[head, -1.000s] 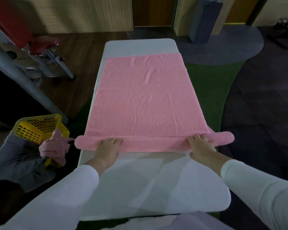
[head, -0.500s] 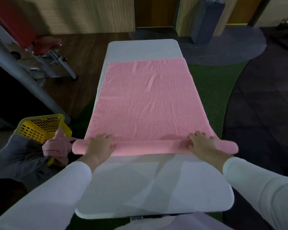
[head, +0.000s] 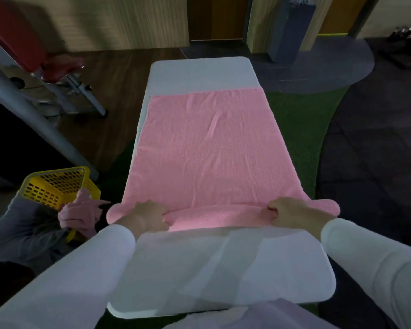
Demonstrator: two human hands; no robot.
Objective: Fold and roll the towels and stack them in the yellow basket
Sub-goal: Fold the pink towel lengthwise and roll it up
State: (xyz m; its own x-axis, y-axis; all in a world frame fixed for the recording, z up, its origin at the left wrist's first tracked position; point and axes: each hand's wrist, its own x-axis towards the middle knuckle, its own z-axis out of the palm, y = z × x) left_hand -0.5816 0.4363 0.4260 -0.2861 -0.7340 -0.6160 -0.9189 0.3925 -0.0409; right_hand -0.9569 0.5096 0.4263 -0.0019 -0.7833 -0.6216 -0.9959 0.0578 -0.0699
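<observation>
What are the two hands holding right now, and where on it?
Both grip the pink towel at its rolled near edge: left hand near the left end, right hand near the right.

Rolled the pink towel (head: 209,153) one more turn toward 12 o'clock, fatter roll now, with left hand (head: 147,216) and right hand (head: 287,211) curled over it instead of flat.

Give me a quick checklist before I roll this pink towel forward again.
1. Left hand on the roll: ok, fingers curled over it.
2. Right hand on the roll: ok, gripping near the other end.
3. Pink towel lying flat ahead: mostly ok, one small crease near the far end.
4. Roll even across: not ok, both ends bulge past the table edges.
5. Yellow basket reachable: ok, at lower left, another person's hand on it.
6. Basket contents: cannot tell.
</observation>
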